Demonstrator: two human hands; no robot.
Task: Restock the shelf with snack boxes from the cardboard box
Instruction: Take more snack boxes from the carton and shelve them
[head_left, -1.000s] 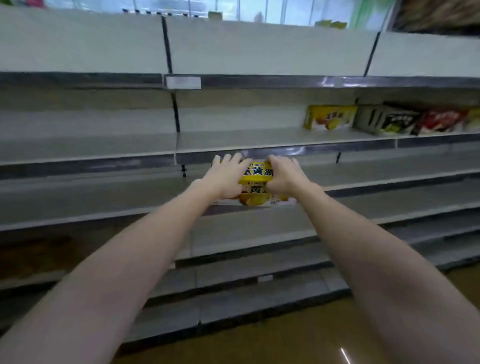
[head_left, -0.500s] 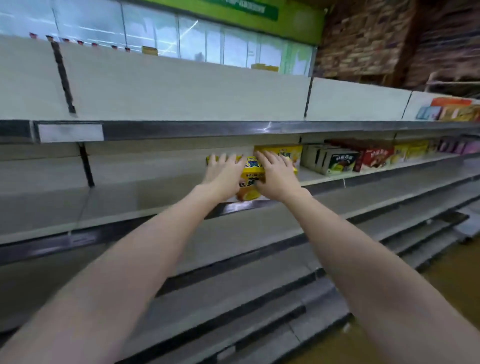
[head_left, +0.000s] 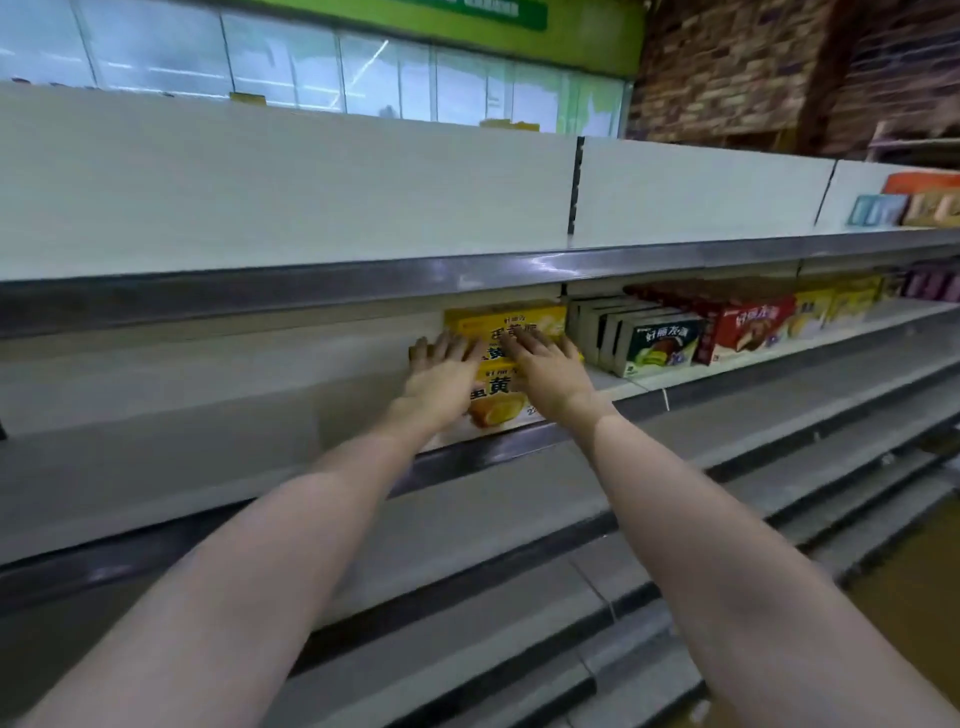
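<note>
Right now both hands lie flat, fingers straight, on a yellow egg-yolk pie box (head_left: 496, 395) that sits at the front lip of the shelf (head_left: 208, 415). Left hand (head_left: 441, 379) covers the box's left part, right hand (head_left: 545, 374) its right part & top; neither curls round it, so they press rather than grasp. Probably they're pushing it back to square it w/ the row. Just beyond the fingertips stands a second yellow box (head_left: 519, 319), same print, touching or nearly so; can't tell which. To the right of the right hand, just beside, white-and-green pie boxes (head_left: 654, 345) stand in a file, then red pie boxes (head_left: 748, 325). Placing like w/ like seems the reason for this spot. Hidden: most of the front box's face is under the palms, its base edge is blurred, and the cardboard box is out of view. Far-right goods are too smeared to read.
</note>
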